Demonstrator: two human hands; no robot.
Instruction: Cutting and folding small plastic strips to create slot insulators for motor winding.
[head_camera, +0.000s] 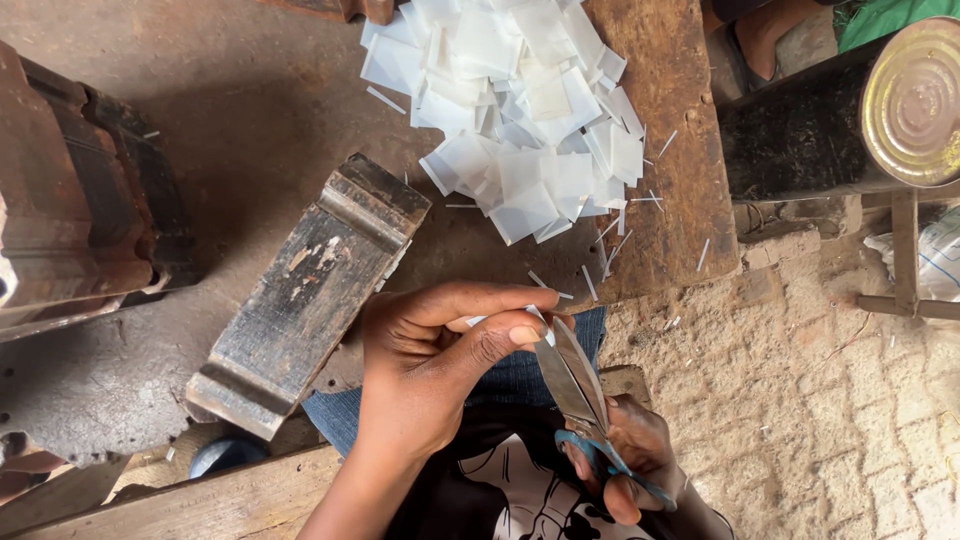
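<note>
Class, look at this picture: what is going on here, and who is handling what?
A person is cutting with scissors. The right hand grips the blue handles, while the left hand pinches a small white piece at the blades. Ahead, on a worn wooden board, lies a pile of translucent white squares with thin offcut slivers scattered round it. A dark wooden block lies to the left, and a metal tin at the far right.

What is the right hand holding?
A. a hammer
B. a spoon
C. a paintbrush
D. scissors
D: the right hand has its fingers through the blue handles of scissors, whose blades point up toward the small white piece pinched in the left hand.
</note>
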